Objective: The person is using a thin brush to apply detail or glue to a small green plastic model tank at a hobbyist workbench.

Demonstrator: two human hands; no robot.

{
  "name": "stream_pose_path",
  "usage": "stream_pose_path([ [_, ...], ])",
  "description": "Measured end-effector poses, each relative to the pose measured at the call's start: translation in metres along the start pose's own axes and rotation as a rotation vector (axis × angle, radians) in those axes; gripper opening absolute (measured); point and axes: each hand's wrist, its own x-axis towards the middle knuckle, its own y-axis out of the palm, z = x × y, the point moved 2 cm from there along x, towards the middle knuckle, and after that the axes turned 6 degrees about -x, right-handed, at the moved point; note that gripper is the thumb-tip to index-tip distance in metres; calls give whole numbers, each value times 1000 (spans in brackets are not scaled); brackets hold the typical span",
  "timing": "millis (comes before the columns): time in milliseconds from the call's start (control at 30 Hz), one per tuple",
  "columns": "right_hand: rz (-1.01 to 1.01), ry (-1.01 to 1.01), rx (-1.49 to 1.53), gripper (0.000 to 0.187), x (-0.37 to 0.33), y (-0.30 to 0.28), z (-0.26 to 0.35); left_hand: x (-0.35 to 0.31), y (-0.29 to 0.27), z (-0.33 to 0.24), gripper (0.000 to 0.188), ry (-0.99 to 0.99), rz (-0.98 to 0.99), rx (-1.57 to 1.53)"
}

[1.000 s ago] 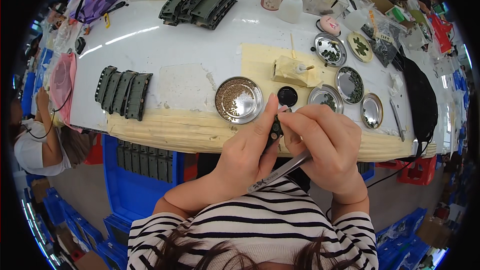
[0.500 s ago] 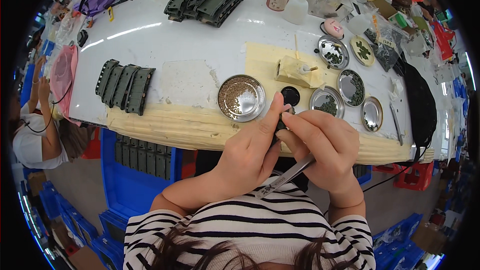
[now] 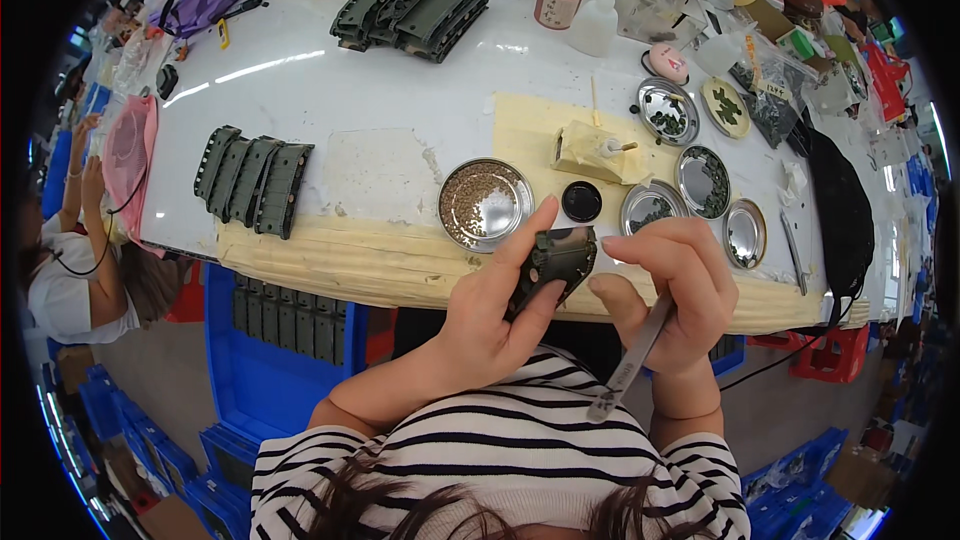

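Observation:
My left hand grips a small curved green-and-brown camouflage plastic part between thumb and fingers, above the table's front edge. Beside it, my right hand keeps metal tweezers tucked in its palm, their blunt end pointing down toward my shirt. The right thumb and index finger are spread, a short gap away from the part. Just beyond my hands lie a round tin of small tan pieces, a small black round dish and a tin of dark green bits.
Rows of similar green parts stand at the left and at the back. More tins sit to the right. A yellow block, a white squeeze bottle and a blue crate are around. Another person works at the far left.
My right fingers have come off the part and moved right, with the tweezers swinging along. My left hand has turned the part so its camouflage face shows.

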Motion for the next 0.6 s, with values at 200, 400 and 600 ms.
stream_pose_path([
  [200,-60,153,27,15,-6,-9,-6,-3,-6,9,57,-128,36,-320],
  [400,-150,240,186,24,-9,-11,-20,4,-10,7,56,-169,70,-420],
  [600,-47,209,222,25,-9,-7,-15,4,-9,0,67,-260,56,-662],
])
